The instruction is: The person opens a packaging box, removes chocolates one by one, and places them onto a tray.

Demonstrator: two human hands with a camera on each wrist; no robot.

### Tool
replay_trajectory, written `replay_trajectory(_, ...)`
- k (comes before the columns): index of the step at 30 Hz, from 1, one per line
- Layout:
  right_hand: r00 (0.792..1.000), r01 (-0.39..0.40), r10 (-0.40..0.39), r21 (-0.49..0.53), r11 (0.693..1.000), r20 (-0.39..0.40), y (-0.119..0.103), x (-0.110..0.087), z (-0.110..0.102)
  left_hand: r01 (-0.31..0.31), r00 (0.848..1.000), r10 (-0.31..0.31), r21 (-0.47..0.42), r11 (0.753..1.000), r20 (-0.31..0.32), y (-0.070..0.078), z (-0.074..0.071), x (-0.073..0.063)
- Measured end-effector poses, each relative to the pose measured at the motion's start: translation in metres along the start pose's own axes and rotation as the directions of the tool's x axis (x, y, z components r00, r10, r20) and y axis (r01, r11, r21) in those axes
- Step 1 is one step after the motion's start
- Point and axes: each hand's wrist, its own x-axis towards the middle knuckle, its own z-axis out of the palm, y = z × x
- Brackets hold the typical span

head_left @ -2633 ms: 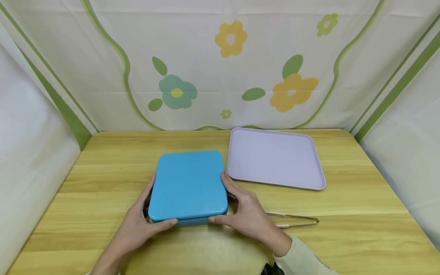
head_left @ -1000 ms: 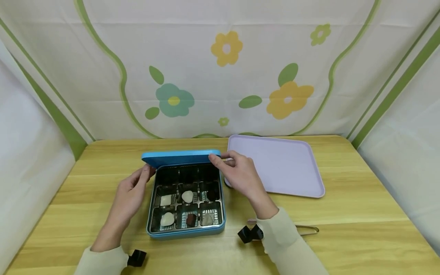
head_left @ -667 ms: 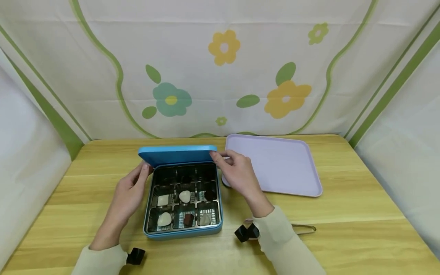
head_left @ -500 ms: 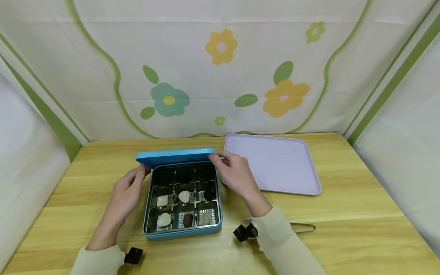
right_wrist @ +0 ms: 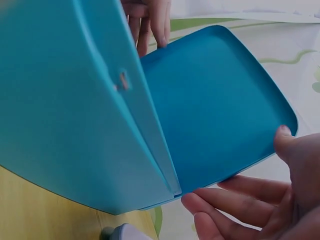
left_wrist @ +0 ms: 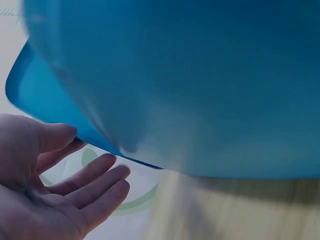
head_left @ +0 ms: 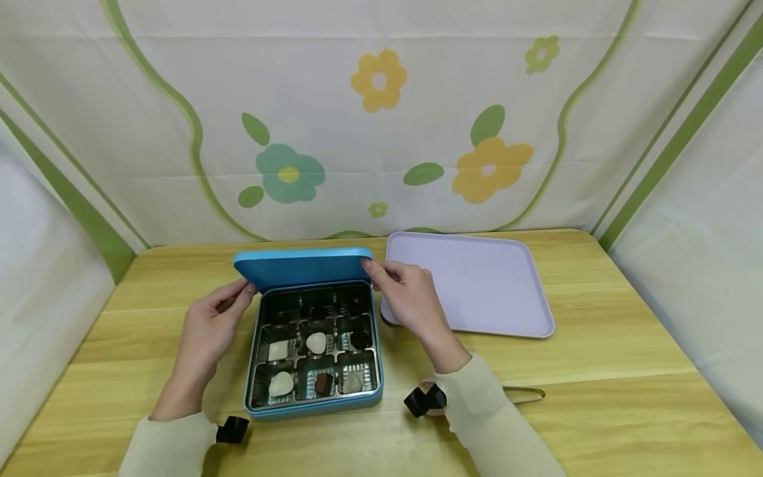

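Note:
A square blue tin (head_left: 312, 407) stands on the table with its blue lid (head_left: 304, 267) tilted up at the back edge. My left hand (head_left: 205, 324) pinches the lid's left edge between thumb and forefinger. On the other side, my right hand (head_left: 414, 298) grips the right edge, its thumb on the inner face in the right wrist view. A divided tray inside the tin holds small pieces that look like chocolates: a white square one (head_left: 278, 350), white rounded ones (head_left: 281, 383), a brown one (head_left: 324, 384), a greyish one (head_left: 352, 381) and dark ones. The back compartments are shadowed.
A lilac tray (head_left: 477, 285) lies behind and right of the tin, close to my right hand. Tongs (head_left: 527, 395) rest on the wooden table (head_left: 626, 344), partly hidden by my right sleeve. A flowered cloth (head_left: 381, 146) hangs behind the table.
The lid has gone from lying flat over the tin to tilted up at the back, baring the compartments. Both hands moved back along its sides. Lately it has tipped slightly higher.

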Motion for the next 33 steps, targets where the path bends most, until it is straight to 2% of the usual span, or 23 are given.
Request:
replay_trajectory(5,0.999,0.040,-0.040,0.002,0.999,-0.019,0.002,0.001,0.003,0.022,1.000,-0.022,-0.051,0.998,-0.005,0.000,0.001,0.005)
replay_trajectory(9,0.999,0.031,-0.031,0.005,1.000,-0.025,0.004,0.002,0.005,0.009,1.000,-0.008,-0.073,0.997,0.005,0.000,0.001,0.007)
replay_trajectory(11,1.000,0.020,-0.020,0.009,1.000,-0.021,0.004,0.001,0.006,0.009,1.000,-0.008,-0.066,0.998,0.022,0.000,0.001,0.007)
replay_trajectory(14,1.000,0.010,-0.010,0.008,1.000,-0.004,0.004,0.002,0.007,0.018,0.996,-0.013,-0.059,0.998,0.085,-0.001,-0.002,0.007)
replay_trajectory(18,0.999,0.000,-0.001,0.015,1.000,0.048,0.006,0.003,0.008,0.018,0.982,-0.006,-0.064,0.998,0.187,-0.003,-0.006,0.008)
replay_trajectory(21,0.994,-0.013,0.011,0.016,1.000,0.107,0.007,0.003,0.008,0.000,0.972,0.013,-0.055,0.998,0.236,-0.006,-0.008,0.009)
replay_trajectory(28,0.982,-0.014,0.008,0.030,0.999,0.190,0.012,0.003,0.010,-0.069,0.947,0.088,-0.071,0.995,0.309,-0.013,-0.007,0.010)
replay_trajectory(33,0.975,-0.017,0.008,0.039,0.999,0.223,0.013,0.004,0.011,-0.079,0.938,0.100,-0.077,0.994,0.333,-0.016,-0.007,0.012)
